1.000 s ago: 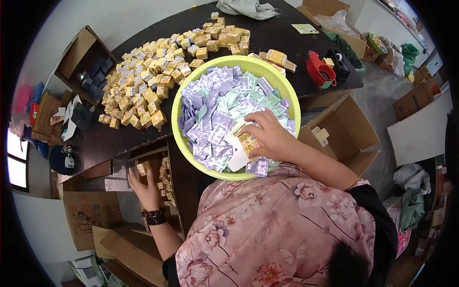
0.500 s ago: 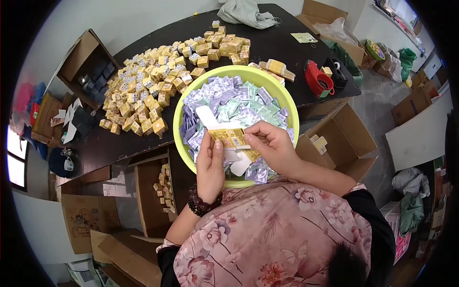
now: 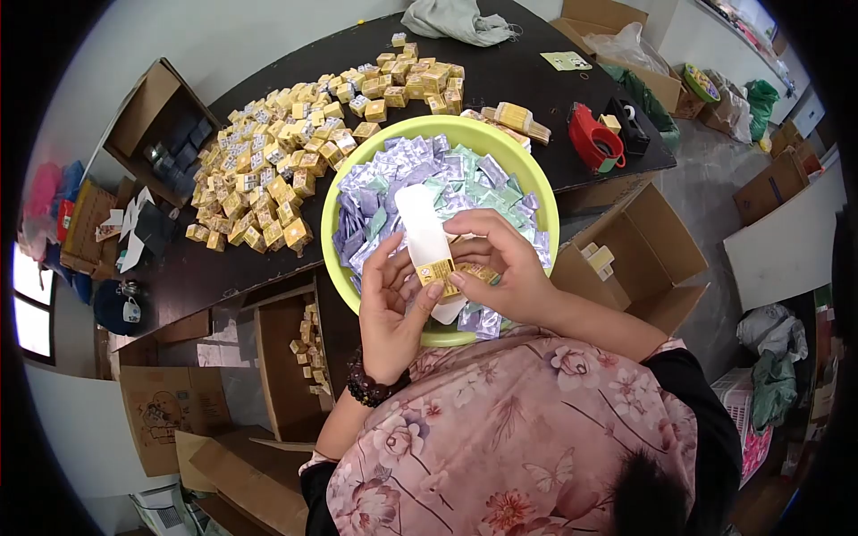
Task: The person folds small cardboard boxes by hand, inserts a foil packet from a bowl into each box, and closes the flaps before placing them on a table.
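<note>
A small yellow carton (image 3: pixel 436 272) with a long white flap standing up is held between both hands over the basin. My left hand (image 3: pixel 391 308) pinches its left side with thumb and fingers. On its right side, my right hand (image 3: pixel 502 272) grips it, the thumb near the lower edge. Under the hands, a lime-green basin (image 3: pixel 335 277) holds many purple and green sachets (image 3: pixel 402 165). Part of another yellow and white carton shows below and behind the held one.
Many small yellow boxes (image 3: pixel 268 170) are heaped on the dark table (image 3: pixel 295 71). Flattened cartons (image 3: pixel 514 118) lie behind the basin. A red tape dispenser (image 3: pixel 592 138) stands at the right. Open cardboard boxes (image 3: pixel 648 237) flank the basin below table height.
The held carton has turned from lying wide to a narrower, upright view, its white flap now raised toward the basin's middle. Both hands have come closer together around it.
</note>
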Available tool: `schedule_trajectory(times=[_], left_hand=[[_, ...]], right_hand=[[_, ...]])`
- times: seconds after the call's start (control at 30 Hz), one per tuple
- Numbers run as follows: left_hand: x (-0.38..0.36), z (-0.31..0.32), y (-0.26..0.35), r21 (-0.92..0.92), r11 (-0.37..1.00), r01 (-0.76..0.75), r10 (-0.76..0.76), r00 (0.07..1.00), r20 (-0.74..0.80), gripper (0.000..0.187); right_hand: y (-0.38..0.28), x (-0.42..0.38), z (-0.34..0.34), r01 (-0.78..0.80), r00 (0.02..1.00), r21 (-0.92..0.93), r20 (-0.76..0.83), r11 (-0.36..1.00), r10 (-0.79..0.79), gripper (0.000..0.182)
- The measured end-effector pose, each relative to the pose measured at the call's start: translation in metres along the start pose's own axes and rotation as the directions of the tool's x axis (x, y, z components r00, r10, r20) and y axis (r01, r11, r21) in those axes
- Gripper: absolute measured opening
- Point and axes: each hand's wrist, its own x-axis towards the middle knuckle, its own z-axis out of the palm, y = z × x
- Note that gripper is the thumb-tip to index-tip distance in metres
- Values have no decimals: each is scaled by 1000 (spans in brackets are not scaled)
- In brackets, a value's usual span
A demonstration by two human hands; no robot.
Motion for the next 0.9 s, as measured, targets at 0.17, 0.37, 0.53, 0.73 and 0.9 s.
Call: schedule_trajectory(times=[0.17, 0.37, 0.53, 0.73, 0.9], left_hand=[[-3, -21, 3, 56, 998, 39, -46, 989, 142, 46], [-4, -24, 9, 28, 993, 112, -115, 978, 172, 39], [-3, -22, 1, 73, 994, 82, -91, 989, 120, 36], [-1, -15, -5, 74, 997, 29, -33, 999, 44, 43], [-2, -13, -2, 203, 978, 39, -55, 995, 78, 44]], right_hand=[[-13, 8, -10, 325, 936, -372, 256, 870, -240, 33], [-3, 2, -6, 75, 976, -144, 215, 987, -43, 23], [-4, 7, -3, 14, 980, 3, 197, 1000, -15, 19], [2, 10, -7, -70, 980, 91, 194, 993, 51, 16], [1, 11, -2, -172, 973, 141, 181, 975, 145, 14]])
